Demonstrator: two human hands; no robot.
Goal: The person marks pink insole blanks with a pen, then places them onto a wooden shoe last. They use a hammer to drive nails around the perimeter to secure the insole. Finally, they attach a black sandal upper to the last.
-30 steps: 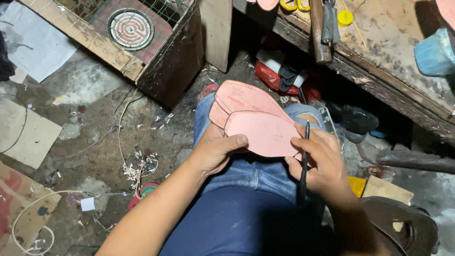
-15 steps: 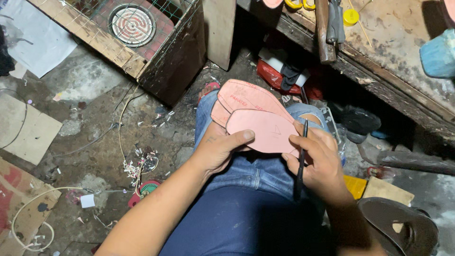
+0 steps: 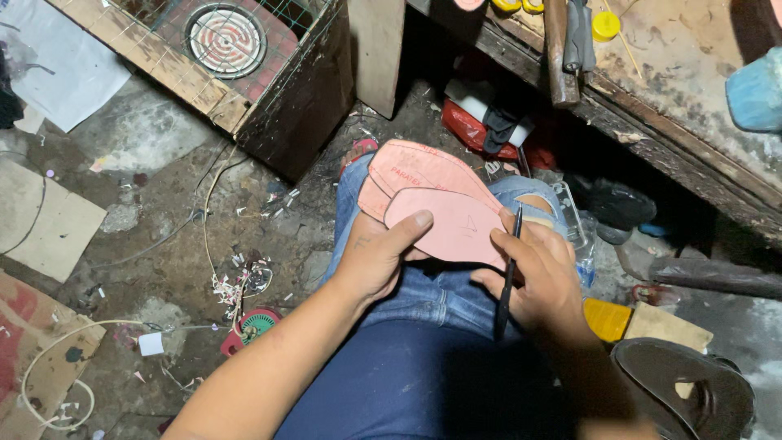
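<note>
The left hand [image 3: 376, 259] grasps the top pink insole [image 3: 446, 226] from its near edge, thumb laid flat across the upper face and fingers tucked beneath, which seems to pin it steady against the lap; the insole rests on the person's blue-jeaned thigh [image 3: 423, 297], overlapping two more pink insole-shaped pieces [image 3: 415, 171] fanned out under it toward the knee, so the stack stays within reach; the right hand [image 3: 542, 281] is closed around a slim black pen [image 3: 507, 281], held like a writing tool with its tip at the insole's right edge, while the fingers of that hand also touch the insole there, likely bracing it; to the left on the dirty floor stands a wooden crate [image 3: 244, 90] with a round coil heater [image 3: 225, 39] on top and wire mesh around it; a wooden workbench [image 3: 676, 106] runs along the upper right, carrying a hammer [image 3: 556, 49] and yellow caps; a dark sandal [image 3: 684, 391] lies by the right forearm.
</note>
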